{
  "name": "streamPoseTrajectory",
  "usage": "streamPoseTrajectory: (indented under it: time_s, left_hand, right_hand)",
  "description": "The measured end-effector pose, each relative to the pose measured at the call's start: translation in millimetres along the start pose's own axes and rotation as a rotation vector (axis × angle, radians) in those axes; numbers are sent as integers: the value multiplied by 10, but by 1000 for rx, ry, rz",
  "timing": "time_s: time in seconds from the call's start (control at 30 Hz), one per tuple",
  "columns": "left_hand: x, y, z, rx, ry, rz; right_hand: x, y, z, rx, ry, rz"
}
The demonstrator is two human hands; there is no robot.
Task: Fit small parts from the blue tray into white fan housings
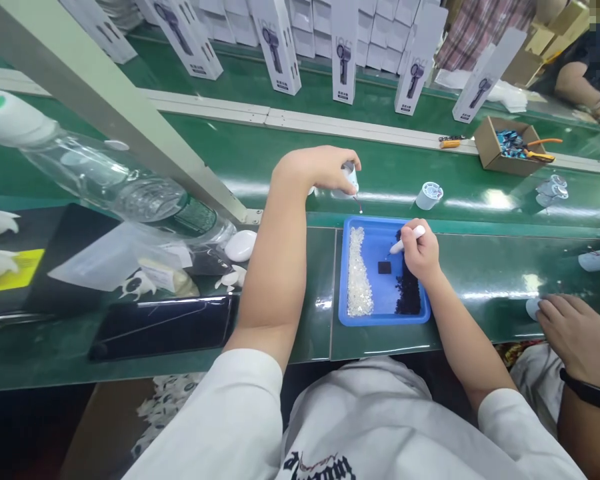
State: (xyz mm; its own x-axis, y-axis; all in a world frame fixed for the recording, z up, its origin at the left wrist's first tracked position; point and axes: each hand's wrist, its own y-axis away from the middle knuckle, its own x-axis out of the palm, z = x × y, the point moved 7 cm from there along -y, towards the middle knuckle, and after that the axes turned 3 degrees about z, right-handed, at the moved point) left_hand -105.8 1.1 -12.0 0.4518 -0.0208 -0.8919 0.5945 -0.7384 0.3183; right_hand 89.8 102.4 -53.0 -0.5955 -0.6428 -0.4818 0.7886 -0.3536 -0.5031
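My left hand point(325, 168) reaches over the far side of the bench, its fingers closed round a small white cylindrical part point(351, 179) with thin wires and a small white plug hanging from it. Gripped in my right hand point(423, 257) is a white pen-shaped tool point(397, 247), its thin tip pointing down over a blue tray point(381, 319). Clear whitish small pieces point(359, 280) lie along the tray's left side, and black small pieces point(408, 290) along its right. Between them sits a black square point(385, 267), just below the tool's tip.
Another white cylinder point(429, 195) stands beyond the tray. At left are a large plastic bottle point(130, 177), a slanting metal post point(145, 100) and a dark flat panel point(165, 325). A co-worker's hand point(577, 327) is at right; a cardboard box point(493, 152) holds blue items and orange-handled tools.
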Motion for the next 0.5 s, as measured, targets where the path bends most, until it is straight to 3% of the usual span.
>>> streamPoseTrajectory:
  time_s: [0.23,0.4,0.5]
  left_hand:
    - [15,19,-45,20,6,17]
    - [-22,52,-83,33,22,-18]
    - [-74,111,-131,28,83,-63]
  right_hand:
    - [46,6,-32,75,6,64]
    - [100,-13,17,41,18,129]
    - [52,-34,16,12,35,64]
